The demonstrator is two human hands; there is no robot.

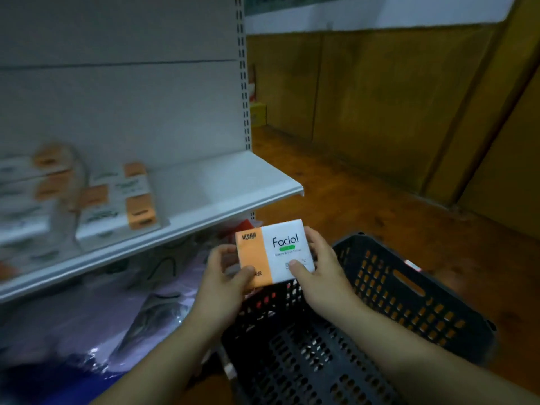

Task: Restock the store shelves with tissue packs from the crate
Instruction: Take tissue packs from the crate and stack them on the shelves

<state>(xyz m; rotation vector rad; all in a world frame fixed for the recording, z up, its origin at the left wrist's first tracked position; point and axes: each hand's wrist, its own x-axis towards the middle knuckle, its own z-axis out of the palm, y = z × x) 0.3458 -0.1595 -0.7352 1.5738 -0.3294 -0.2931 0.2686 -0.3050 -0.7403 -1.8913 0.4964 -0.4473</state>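
My left hand (225, 276) and right hand (318, 270) hold one tissue pack (280, 247) between them, thumbs pressed on its printed face and fingers curled round its two short ends. The pack sits flat and face-up, in the air over the far rim of the black crate (409, 290). It hangs just below and in front of the shelf (233, 182). Step in hand, as I judge it: the pack is out of the crate and on its way to the shelf, not yet set down. The next move calls for a lift up and to the left, high enough for the pack's near edge to pass over the shelf's raised front lip (187, 226), then a slide inward. Stocked packs (122, 200), blurred here, fill the left of the shelf, some stacked. The board to their right is bare as far as the slotted upright (247, 83), which leaves room for this one. Limits to watch: the lip in front, the shelf's right corner (301, 190) close above the pack, and the neighbouring packs. Bagged goods (87, 317) lie under the shelf, beside the crate.
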